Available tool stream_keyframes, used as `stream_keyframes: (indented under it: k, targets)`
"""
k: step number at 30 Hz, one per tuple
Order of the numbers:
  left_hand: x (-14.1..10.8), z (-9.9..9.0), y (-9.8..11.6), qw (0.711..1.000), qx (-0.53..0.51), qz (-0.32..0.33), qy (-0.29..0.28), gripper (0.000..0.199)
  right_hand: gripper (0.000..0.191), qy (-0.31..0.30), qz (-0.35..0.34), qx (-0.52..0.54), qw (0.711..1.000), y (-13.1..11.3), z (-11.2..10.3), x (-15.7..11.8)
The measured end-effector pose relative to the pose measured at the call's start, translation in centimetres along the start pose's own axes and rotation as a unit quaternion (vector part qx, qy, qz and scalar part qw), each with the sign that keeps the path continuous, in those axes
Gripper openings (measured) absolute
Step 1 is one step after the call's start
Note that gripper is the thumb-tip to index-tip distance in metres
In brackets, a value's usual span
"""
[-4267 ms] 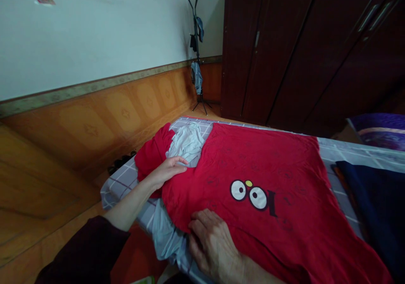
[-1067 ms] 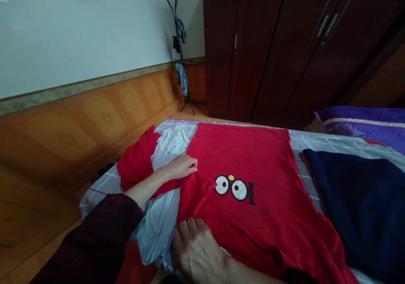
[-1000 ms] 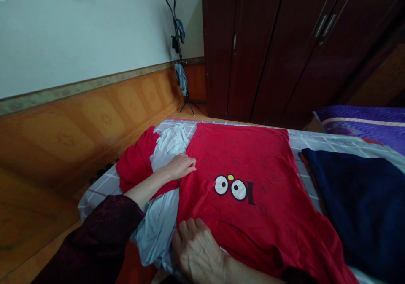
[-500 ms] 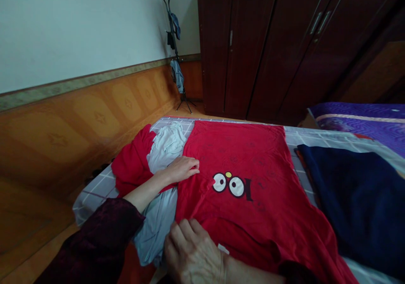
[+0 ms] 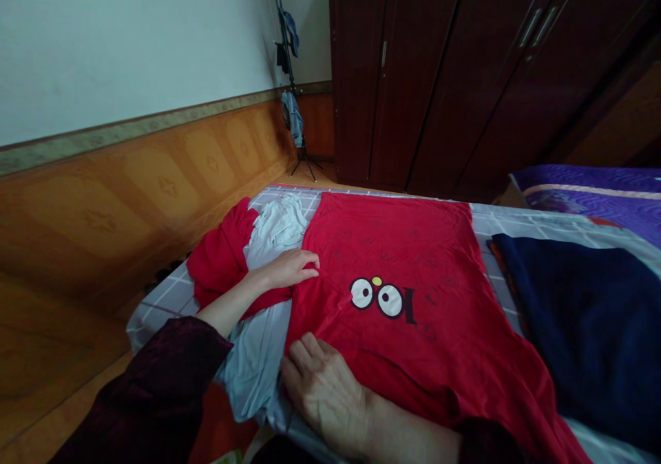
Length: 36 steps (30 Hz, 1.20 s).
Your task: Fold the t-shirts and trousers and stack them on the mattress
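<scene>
A red T-shirt (image 5: 444, 257) printed with two cartoon eyes and a yellow dot lies spread on the bed. My left hand (image 5: 295, 267) is at its left edge, thumb and fingers closed in a pinch on the cloth. Closer to me, my right hand (image 5: 326, 389) is curled over the lower left part of the same shirt, fingers bent down on the fabric; its fingertips are hidden. Wrinkles run across the red cloth between the two hands. Beside my left forearm is a heap of pale grey clothing (image 5: 276, 226) with a crumpled red garment (image 5: 219, 254).
A folded navy garment (image 5: 593, 326) lies on the checked bedsheet (image 5: 160, 312) at the right, over something orange-brown. Beyond the bed stand a dark wardrobe (image 5: 418, 78) and a coat rack (image 5: 290, 71). Purple bedding (image 5: 609, 192) shows at the far right.
My right hand has moved slightly up and right, shifting the shirt's near left part with it. My left hand keeps nearly the same place at the edge. The view has shifted a little.
</scene>
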<state>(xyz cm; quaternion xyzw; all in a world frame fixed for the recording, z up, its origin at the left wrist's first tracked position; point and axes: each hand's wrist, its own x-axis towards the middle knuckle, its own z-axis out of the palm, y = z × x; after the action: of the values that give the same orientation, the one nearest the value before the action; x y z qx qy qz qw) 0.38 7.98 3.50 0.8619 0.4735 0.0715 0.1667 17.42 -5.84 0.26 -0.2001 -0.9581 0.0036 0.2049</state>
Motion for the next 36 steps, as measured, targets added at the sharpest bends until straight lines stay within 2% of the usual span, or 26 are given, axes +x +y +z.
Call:
stream_keyframes:
  k: [3, 9, 13, 16, 21, 25, 27, 29, 32, 34, 36]
  targets:
    - [0.5, 0.3, -0.3, 1.0, -0.018, 0.01, -0.003, 0.012, 0.007, 0.01, -0.008, 0.025, 1.0, -0.2, -0.2, 0.2]
    - [1.6, 1.5, 0.0, 1.0, -0.009, -0.006, 0.021, 0.015, 0.008, -0.025, -0.063, 0.052, 0.996, -0.3, -0.2, 0.0]
    - [1.9, 2.4, 0.2, 0.998, 0.023, -0.027, 0.054, 0.026, 0.009, -0.023, -0.084, 0.068, 0.994, -0.3, -0.5, -0.2]
    - [2.4, 2.9, 0.3, 0.996, 0.06, -0.021, 0.069, 0.034, 0.011, -0.026, -0.09, 0.077, 0.993, -0.2, -0.5, -0.3]
    - [3.3, 2.6, 0.7, 0.984, 0.154, 0.002, 0.091, 0.038, 0.022, -0.019, -0.105, 0.08, 0.991, -0.1, -0.1, -0.4]
    - [2.2, 1.9, 2.6, 0.982, 0.146, 0.037, 0.117, 0.04, 0.021, 0.013, -0.104, 0.065, 0.992, -0.1, 0.2, -0.4]
    - [1.0, 2.4, 3.6, 0.984, 0.125, 0.082, 0.096, 0.051, 0.017, 0.031, -0.104, 0.05, 0.993, -0.2, 0.3, -0.4]
    - [-0.3, 3.5, 4.3, 0.984, 0.116, 0.125, 0.048, 0.066, 0.014, 0.041, -0.108, 0.042, 0.992, -0.3, 0.3, -0.2]
    - [-1.4, 5.4, 4.2, 0.978, 0.144, 0.148, 0.005, 0.073, 0.017, 0.036, -0.122, 0.051, 0.991, -0.3, -0.8, 0.0]
    - [-1.5, 6.4, 3.6, 0.974, 0.168, 0.151, 0.013, 0.073, 0.018, 0.028, -0.114, 0.051, 0.992, -0.3, -2.4, -0.1]
    - [-1.5, 7.1, 3.0, 0.967, 0.186, 0.173, 0.028, 0.076, 0.015, 0.028, -0.079, 0.04, 0.996, -0.2, -4.8, -0.5]
